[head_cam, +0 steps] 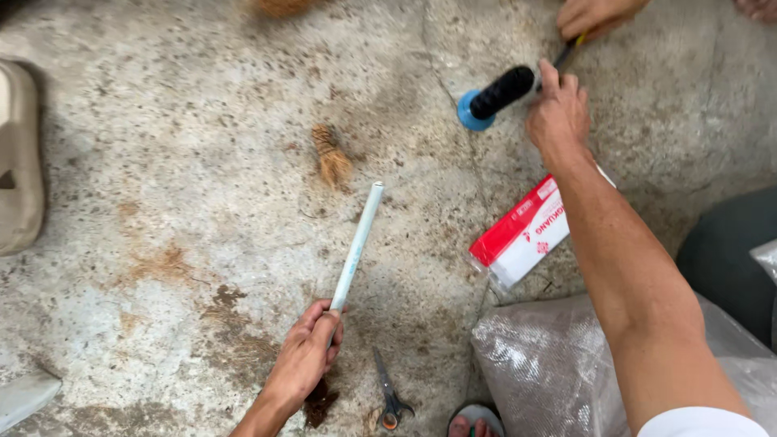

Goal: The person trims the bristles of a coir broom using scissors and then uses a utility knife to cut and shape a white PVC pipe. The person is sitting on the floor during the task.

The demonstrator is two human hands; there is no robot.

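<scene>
Pipe [357, 243], pale and slender, is being held at its near end by the left hand [306, 356], fingers wrapped around it, the far end pointing away over the concrete floor [162, 162]. The right hand [557, 113] is closing around a black-handled tool with a blue end cap [495, 95], while another person's hand [595, 14] is gripping its far end. A firm hold near the handle's middle is judged best. A red-and-white box [522, 233] and a plastic sack [550, 364] are crowding the right arm; scissors [390, 396] are lying near the left wrist. Open floor is lying to the left.
</scene>
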